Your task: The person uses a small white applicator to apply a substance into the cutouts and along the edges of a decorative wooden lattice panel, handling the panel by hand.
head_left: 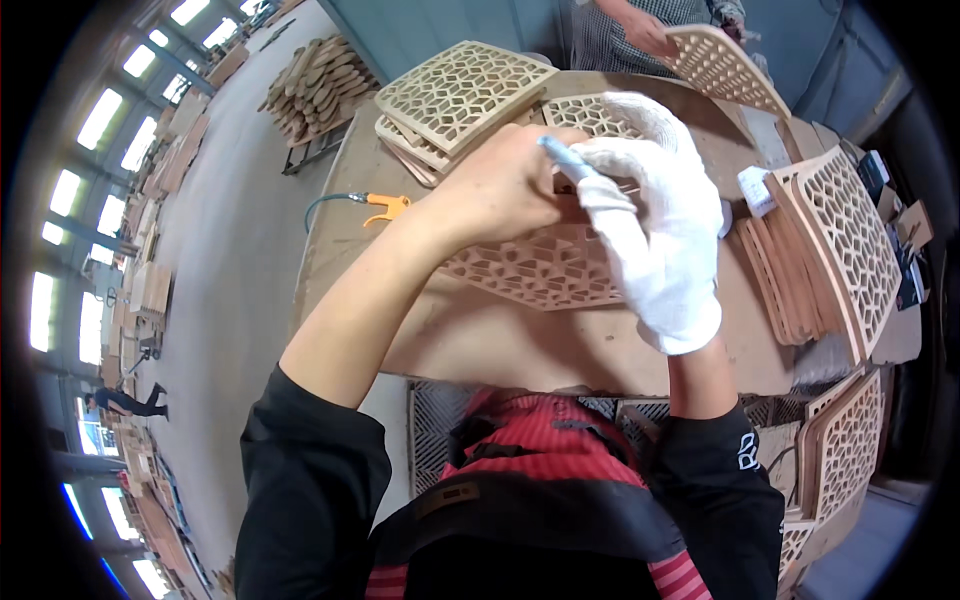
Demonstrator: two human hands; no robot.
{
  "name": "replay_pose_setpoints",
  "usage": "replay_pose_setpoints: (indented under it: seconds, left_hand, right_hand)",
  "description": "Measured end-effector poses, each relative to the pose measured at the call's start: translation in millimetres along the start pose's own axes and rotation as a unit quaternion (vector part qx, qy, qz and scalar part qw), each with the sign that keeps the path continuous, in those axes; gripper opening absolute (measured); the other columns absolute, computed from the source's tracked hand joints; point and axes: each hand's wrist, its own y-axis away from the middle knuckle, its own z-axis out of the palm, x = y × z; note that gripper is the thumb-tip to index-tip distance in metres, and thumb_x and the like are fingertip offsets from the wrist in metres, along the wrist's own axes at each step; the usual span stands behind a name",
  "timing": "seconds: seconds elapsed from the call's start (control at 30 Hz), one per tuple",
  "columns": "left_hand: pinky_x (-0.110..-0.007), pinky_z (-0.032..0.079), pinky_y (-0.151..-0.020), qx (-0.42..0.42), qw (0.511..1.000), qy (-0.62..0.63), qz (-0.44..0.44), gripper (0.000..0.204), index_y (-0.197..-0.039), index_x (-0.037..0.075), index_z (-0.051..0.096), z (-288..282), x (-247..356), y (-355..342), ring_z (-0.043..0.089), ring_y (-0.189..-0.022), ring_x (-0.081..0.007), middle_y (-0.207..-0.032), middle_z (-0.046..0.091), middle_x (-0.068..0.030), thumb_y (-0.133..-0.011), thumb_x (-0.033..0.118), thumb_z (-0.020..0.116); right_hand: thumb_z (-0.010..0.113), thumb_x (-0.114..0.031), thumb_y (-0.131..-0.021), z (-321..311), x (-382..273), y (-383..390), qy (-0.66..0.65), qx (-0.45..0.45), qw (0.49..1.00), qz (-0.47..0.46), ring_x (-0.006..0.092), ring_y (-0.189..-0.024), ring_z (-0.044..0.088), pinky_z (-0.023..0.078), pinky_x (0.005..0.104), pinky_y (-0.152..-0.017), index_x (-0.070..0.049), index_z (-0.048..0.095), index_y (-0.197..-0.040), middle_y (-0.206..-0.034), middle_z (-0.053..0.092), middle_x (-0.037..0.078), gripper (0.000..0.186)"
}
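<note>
My bare left hand (pixel 515 185) is closed over the table, its fingertips meeting the white-gloved fingers of my right hand (pixel 660 215). A light blue wrap (pixel 566 160) covers one gloved digit, right beside the left fingers. The gloved hand is curled, and whatever lies between the two hands is hidden. Beneath them a perforated wooden panel (pixel 540 270) lies on the table (pixel 500 350), partly covered by my hands. Just beyond, another perforated panel (pixel 590 113) shows in part behind the glove.
Stacked perforated panels (pixel 465 90) sit at the table's far left, near an orange air blow gun (pixel 388 207). More panels (pixel 845 240) lean at the right. Across the table a person (pixel 645 35) holds a panel (pixel 725 65). Wooden pieces (pixel 318 88) are piled beyond the left edge.
</note>
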Motion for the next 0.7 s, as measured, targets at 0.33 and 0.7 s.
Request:
replay_pose_setpoints:
  seconds: [0.33, 0.7]
  left_hand:
    - [-0.029, 0.050, -0.083, -0.054, 0.986, 0.010, -0.156, 0.040, -0.109, -0.002, 0.063, -10.0, -79.9, 68.5, 0.064, -0.091, -0.0142, -0.099, 0.068, -0.0077, -0.078, 0.018, 0.080]
    - [-0.027, 0.052, -0.071, -0.023, 0.984, 0.056, -0.166, 0.016, -0.094, -0.002, 0.065, 35.3, -56.8, 28.6, 0.066, -0.072, -0.0114, -0.076, 0.070, -0.0062, -0.084, 0.010, 0.070]
  right_hand:
    - [0.058, -0.009, -0.093, -38.6, 46.7, 22.3, -0.126, 0.090, 0.932, 0.328, 0.0099, -0.075, 0.056, 0.047, 0.0256, -0.069, 0.001, 0.063, -0.104, -0.091, 0.063, 0.005, 0.016]
    - [0.065, -0.009, -0.086, -69.9, 65.7, 31.6, 0.161, 0.036, 0.967, 0.192, 0.0205, -0.084, 0.063, 0.050, 0.0309, -0.076, -0.001, 0.065, -0.089, -0.094, 0.066, 0.010, 0.009]
